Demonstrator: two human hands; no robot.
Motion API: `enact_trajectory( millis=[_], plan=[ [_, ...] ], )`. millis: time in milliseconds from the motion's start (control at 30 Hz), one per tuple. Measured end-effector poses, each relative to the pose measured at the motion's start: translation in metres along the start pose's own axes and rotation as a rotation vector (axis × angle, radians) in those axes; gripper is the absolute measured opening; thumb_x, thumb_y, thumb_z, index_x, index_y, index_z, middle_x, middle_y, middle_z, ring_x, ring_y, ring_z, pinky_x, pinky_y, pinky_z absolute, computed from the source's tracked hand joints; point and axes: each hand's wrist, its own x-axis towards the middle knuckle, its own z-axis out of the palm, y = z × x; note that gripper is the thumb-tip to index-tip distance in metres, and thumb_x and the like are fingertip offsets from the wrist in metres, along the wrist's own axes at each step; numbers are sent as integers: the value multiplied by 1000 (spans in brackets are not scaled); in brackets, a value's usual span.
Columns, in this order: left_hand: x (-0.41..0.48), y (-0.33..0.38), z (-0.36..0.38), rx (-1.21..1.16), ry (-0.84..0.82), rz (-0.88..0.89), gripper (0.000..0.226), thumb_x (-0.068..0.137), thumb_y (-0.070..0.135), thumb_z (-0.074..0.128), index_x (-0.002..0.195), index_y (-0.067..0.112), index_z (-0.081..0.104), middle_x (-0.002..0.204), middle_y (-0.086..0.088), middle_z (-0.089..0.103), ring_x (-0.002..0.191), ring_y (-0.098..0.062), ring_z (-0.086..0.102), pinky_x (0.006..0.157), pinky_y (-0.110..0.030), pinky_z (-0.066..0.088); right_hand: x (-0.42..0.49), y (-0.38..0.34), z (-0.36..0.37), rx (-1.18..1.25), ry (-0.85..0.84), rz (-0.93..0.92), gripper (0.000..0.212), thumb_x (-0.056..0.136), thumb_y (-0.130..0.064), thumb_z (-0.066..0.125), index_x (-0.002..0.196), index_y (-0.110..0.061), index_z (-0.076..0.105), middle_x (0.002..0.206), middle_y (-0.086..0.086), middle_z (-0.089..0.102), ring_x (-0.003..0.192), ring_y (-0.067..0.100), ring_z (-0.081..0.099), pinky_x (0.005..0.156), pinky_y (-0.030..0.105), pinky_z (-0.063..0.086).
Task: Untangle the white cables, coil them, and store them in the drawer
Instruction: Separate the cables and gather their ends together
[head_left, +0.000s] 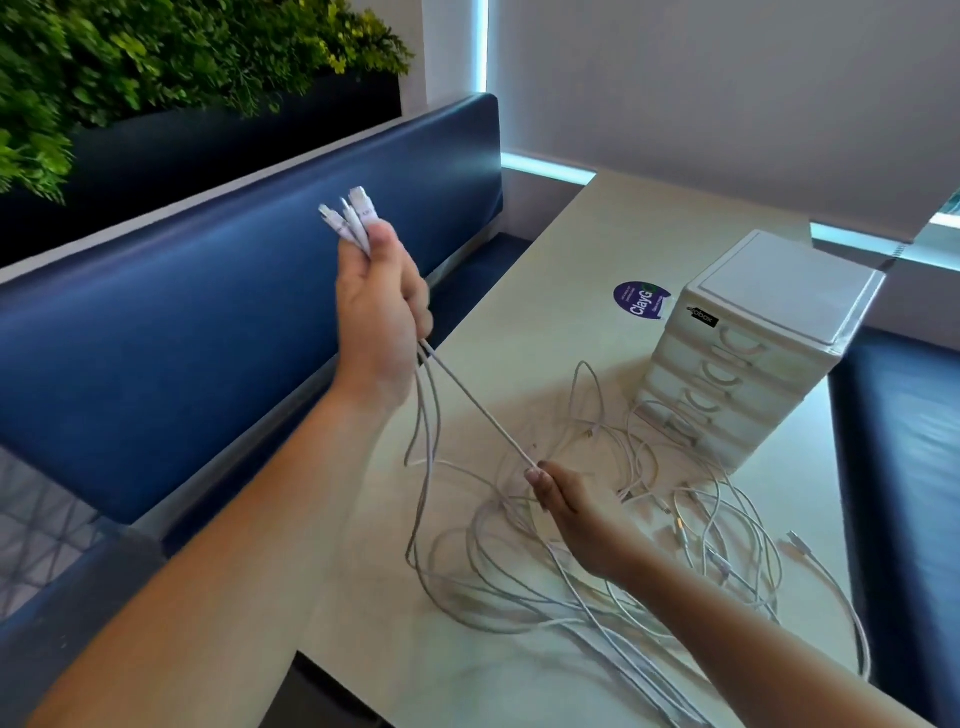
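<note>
Head view: left hand (382, 312) grips three plugs (348, 218); right hand (566, 512) seemingly pinches a taut cable (478, 410) (thin, white) near drawers (727, 374).

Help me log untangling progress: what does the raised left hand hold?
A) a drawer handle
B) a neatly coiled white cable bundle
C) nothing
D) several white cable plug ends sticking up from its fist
D: the left hand grips the thin white cables just below their plug ends, which poke up above its fingers, the strands trailing down to the tangle on the beige table.
</note>
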Motion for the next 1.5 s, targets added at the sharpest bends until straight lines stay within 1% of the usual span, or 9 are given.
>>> enact_trajectory(
  millis=[400,600,667,700,733,800,967,1267,1500],
  plan=[
    [43,66,-46,11,217,196,21,106,34,30,91,23,39,57,9,28,48,-8,19,42,-21,20,-7,45,-26,-177,-27,94,48,90,-62,20,68,-22,36,57,-4,42,59,21,44,61,41,40],
    [13,37,-32,399,-128,-57,16,98,35,54,85,25,54,53,14,43,39,-6,32,37,-22,29,14,7,-56,-152,-32,2,47,96,-56,27,64,-24,36,56,-7,41,52,9,39,56,32,34],
    [-3,20,-20,581,-280,-152,18,90,35,67,104,23,66,95,7,72,69,-6,68,64,-31,57,25,-16,-67,-144,-89,-42,45,96,-53,30,63,-23,38,56,-6,41,50,7,37,56,28,33],
    [-11,12,-15,680,-385,-183,28,86,40,71,109,24,67,114,5,69,100,-2,41,76,-36,56,29,-26,-72,-127,-120,-57,43,95,-51,32,64,-22,39,57,-6,41,51,6,37,57,27,34],
    [-17,5,-11,764,-507,-212,37,80,50,72,109,28,68,120,7,66,87,-2,66,79,-32,56,33,-37,-77,-103,-142,-71,43,94,-51,33,64,-22,40,57,-7,42,52,6,37,58,25,34],
    [-24,-4,-5,832,-688,-286,45,73,62,70,103,29,70,103,18,66,92,-1,61,84,-25,48,38,-51,-85,-56,-154,-97,42,92,-53,33,63,-23,41,58,-10,42,55,7,37,59,25,33],
    [-29,-4,3,867,-724,-327,33,92,47,60,81,15,66,41,19,46,40,4,42,49,-18,31,44,-57,-102,12,-132,-141,40,98,-42,38,64,-23,44,60,-9,42,59,11,37,61,30,33],
    [-18,13,3,586,-599,-138,38,98,38,51,69,13,51,53,1,27,47,-10,23,46,-22,22,46,-52,-109,45,-98,-151,36,99,-38,42,71,-17,50,59,-12,41,55,1,37,56,16,31],
    [11,46,-14,144,-399,-63,38,101,30,46,64,21,48,48,10,27,39,-6,17,39,-20,15,49,8,-98,-93,-114,-42,33,94,-52,40,70,-31,49,64,-12,49,61,6,47,65,30,39]
  ],
)
